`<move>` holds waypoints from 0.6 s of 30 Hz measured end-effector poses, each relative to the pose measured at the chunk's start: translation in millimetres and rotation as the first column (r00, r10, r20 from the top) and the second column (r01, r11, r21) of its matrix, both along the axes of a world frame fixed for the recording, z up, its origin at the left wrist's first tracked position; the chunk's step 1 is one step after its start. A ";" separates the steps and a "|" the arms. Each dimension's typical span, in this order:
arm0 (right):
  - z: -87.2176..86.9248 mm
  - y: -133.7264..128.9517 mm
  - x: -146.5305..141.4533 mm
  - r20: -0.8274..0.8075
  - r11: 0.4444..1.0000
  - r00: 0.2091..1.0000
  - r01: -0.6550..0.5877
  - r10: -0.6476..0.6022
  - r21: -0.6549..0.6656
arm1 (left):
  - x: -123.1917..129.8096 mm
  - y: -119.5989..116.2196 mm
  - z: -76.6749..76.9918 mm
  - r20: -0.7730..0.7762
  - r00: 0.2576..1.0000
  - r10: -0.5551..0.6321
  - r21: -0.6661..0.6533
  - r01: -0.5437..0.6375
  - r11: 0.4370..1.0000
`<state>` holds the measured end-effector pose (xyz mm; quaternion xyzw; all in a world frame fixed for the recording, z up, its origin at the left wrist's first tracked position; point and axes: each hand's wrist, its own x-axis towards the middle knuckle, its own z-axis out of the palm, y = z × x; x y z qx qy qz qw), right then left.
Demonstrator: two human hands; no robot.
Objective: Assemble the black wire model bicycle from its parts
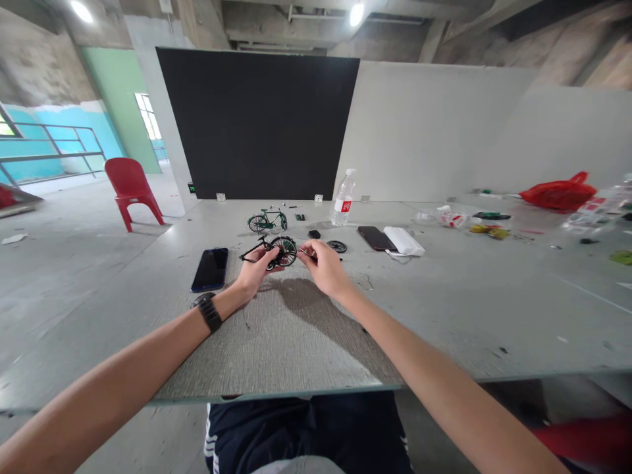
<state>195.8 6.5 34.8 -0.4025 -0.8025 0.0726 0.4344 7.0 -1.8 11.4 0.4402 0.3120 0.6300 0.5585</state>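
My left hand (pixel 257 268) is closed round a small black model bicycle (pixel 282 251), its one visible wheel facing right. Close to that wheel's right edge, my right hand (pixel 318 260) pinches a thin, small item that is too tiny to name. Behind them a green model bicycle (pixel 267 219) stands on the table. A loose black wheel (pixel 336 246) lies flat just right of my right hand, and a small black part (pixel 314 234) rests behind it.
A dark phone (pixel 210 268) lies left of my left hand. Farther right are a water bottle (pixel 344 197), another phone (pixel 376 238) and a white power bank (pixel 403 241). A red bag (pixel 557 193) and plastic packaging lie at the far right. A black panel (pixel 261 125) stands behind.
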 end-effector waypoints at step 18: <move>4.0 -2.5 1.2 -0.117 0.998 0.993 -0.027 0.020 -0.055 | -0.9 -1.9 -3.2 -0.161 0.985 -0.064 0.052 0.073 0.996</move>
